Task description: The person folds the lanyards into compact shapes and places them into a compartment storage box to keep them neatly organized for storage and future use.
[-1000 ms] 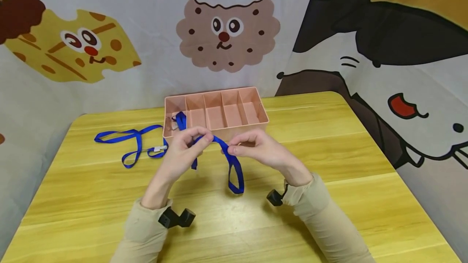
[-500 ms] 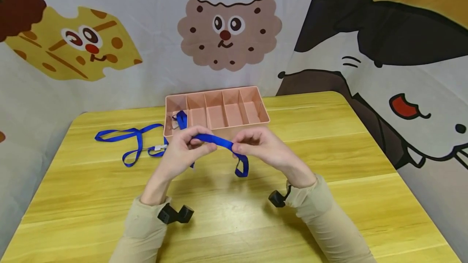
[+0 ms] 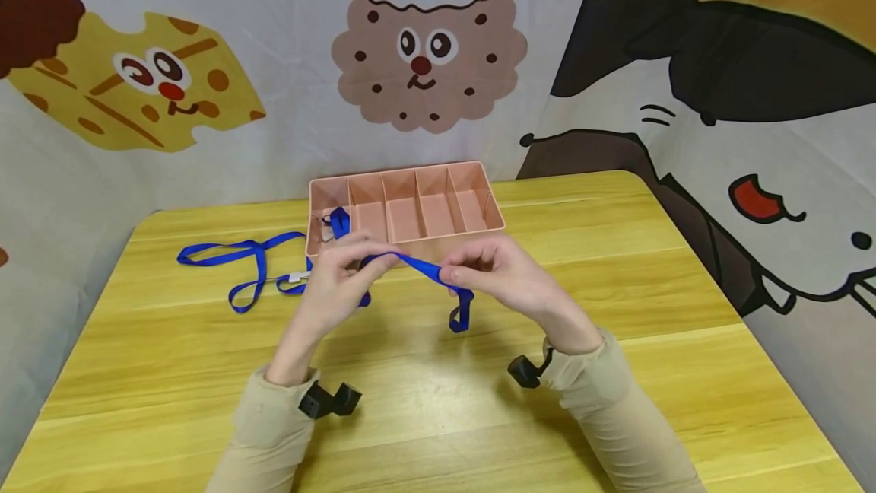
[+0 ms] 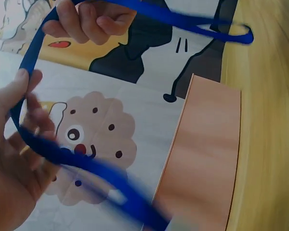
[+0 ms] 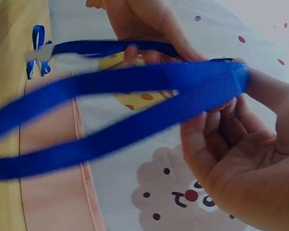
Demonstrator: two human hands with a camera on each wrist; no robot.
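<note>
A blue lanyard (image 3: 422, 268) is stretched between both hands above the table, in front of the pink box. My left hand (image 3: 338, 272) pinches it between thumb and fingers, and a short length drops below that hand. My right hand (image 3: 506, 280) pinches it farther right, with a small loop hanging beneath. In the right wrist view, the ribbed blue strap (image 5: 130, 79) folds over at the right hand's (image 5: 255, 168) fingertips and forms a long loop. In the left wrist view, the strap (image 4: 32, 57) runs past the left thumb; its lower part is blurred.
A pink box (image 3: 404, 223) with several compartments stands at the back of the wooden table (image 3: 616, 265). Its leftmost compartment holds another blue lanyard (image 3: 339, 221). A further blue lanyard (image 3: 261, 272) with a white clip (image 3: 299, 277) lies left of the box. A printed cloth (image 3: 274, 166) hangs behind.
The right hand has moved slightly right along with the lanyard. Its hanging loop has become shorter, and the stretch between the hands is longer and now twisted.
</note>
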